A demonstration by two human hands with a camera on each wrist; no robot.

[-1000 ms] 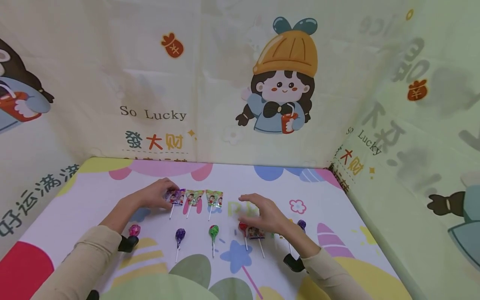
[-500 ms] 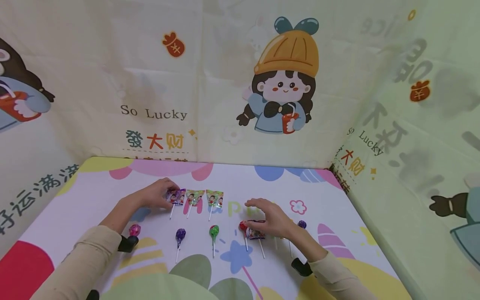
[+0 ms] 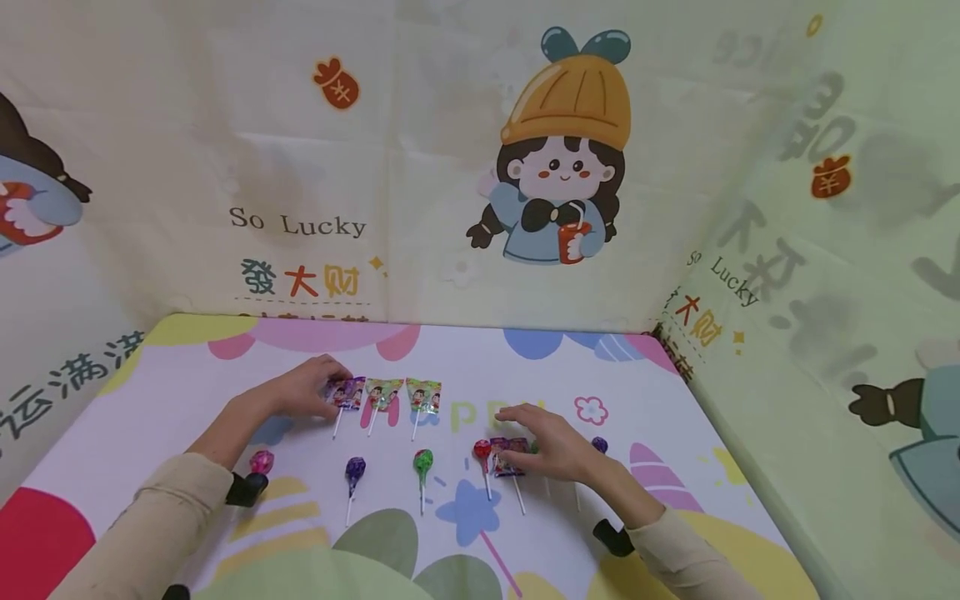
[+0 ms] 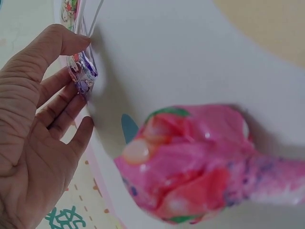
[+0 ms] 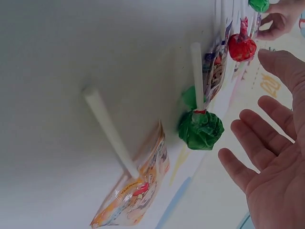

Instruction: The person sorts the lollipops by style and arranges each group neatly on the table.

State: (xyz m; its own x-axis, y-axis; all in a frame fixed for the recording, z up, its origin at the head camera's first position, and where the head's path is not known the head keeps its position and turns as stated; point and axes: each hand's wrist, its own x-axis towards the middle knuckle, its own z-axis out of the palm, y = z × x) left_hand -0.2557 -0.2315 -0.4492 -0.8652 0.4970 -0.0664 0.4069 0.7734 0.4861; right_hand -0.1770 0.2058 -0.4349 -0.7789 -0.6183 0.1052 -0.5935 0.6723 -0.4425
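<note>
In the head view my left hand holds the edge of a purple flat-wrapped lollipop, thumb on the near side and fingers beyond. The left wrist view shows its purple wrapper between thumb and fingers. Two green flat-wrapped lollipops continue the row. My right hand hovers with fingers spread and holds nothing. Below and beside it lie a dark flat-wrapped lollipop and a red round lollipop. Near its fingers, in the right wrist view, are a green round lollipop and an orange flat-wrapped one.
A front row holds a pink round lollipop by the left wrist, a purple one and a green one. Another purple lollipop lies right of the right hand. Printed cloth walls enclose the patterned table.
My right hand has drawn back to the right and slightly nearer, uncovering more of the dark flat-wrapped lollipop. The left hand stays at the purple lollipop. The head view has shifted slightly.
</note>
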